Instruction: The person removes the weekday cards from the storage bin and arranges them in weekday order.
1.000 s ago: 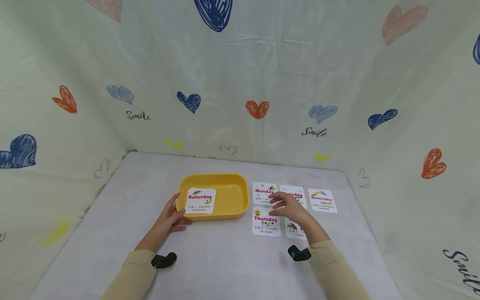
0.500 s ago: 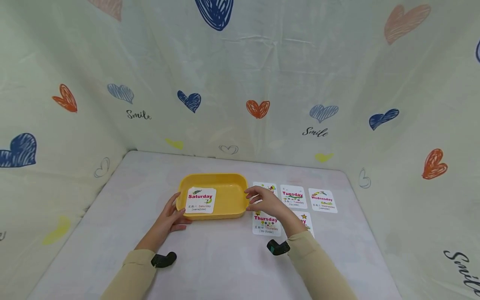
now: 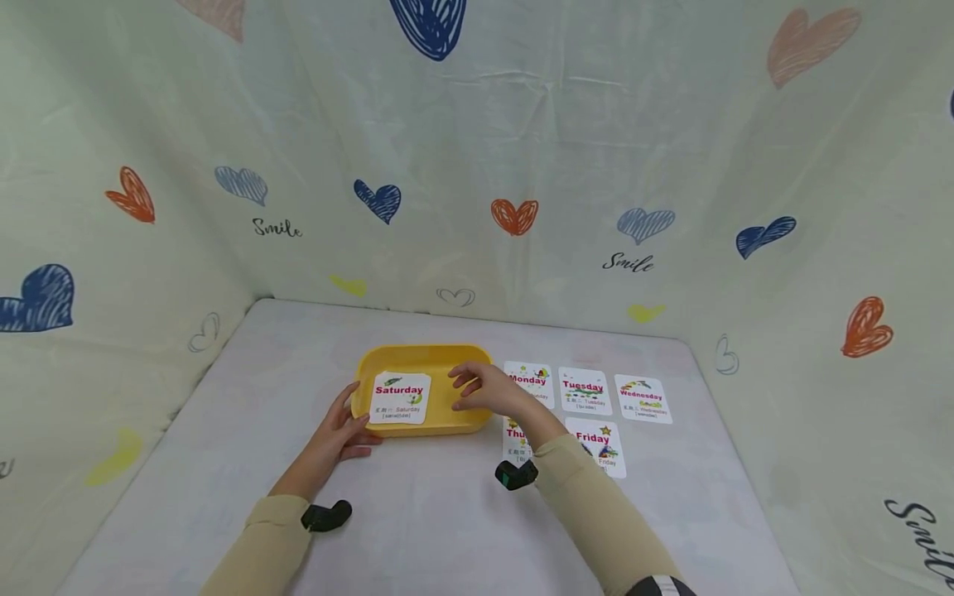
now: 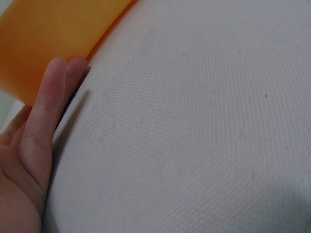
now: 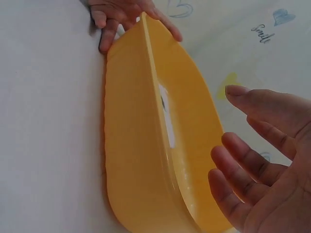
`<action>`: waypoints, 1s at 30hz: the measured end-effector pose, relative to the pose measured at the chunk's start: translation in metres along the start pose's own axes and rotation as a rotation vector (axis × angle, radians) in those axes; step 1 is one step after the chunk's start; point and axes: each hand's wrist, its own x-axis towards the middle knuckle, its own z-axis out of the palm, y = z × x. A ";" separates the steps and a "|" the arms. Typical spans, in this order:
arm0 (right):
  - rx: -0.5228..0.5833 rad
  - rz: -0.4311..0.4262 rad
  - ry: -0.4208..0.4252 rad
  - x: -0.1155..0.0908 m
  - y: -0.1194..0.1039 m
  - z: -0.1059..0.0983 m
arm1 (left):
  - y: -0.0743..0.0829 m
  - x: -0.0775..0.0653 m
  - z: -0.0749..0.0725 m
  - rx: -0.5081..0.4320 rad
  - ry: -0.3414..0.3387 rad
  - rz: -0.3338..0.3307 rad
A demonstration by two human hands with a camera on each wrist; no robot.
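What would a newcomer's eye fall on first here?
Probably the bright yellow tray, with the Saturday card in its left half and the right grip over its right end. To the tray's right, five weekday cards lie in two rows. Behind the table, blue and red hearts stand out on the pale backdrop.

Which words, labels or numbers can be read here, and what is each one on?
"Saturday": Saturday card in the yellow tray
"Monday": upper left card
"Tuesday": upper middle card
"Wednesday": upper right card
"Thu": lower left card, rest hidden
"Friday": lower right card
"Smile": backdrop, three times, one cut off at the right edge
Finer print on the cards: too small.
Fragment at left edge: unreadable.
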 end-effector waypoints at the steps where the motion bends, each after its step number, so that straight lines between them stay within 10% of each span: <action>1: 0.003 0.007 -0.003 0.003 -0.001 0.002 | 0.000 0.000 -0.001 0.005 -0.008 0.008; 30: 0.012 0.160 0.022 0.059 0.005 0.037 | 0.000 0.001 -0.002 0.001 -0.009 0.002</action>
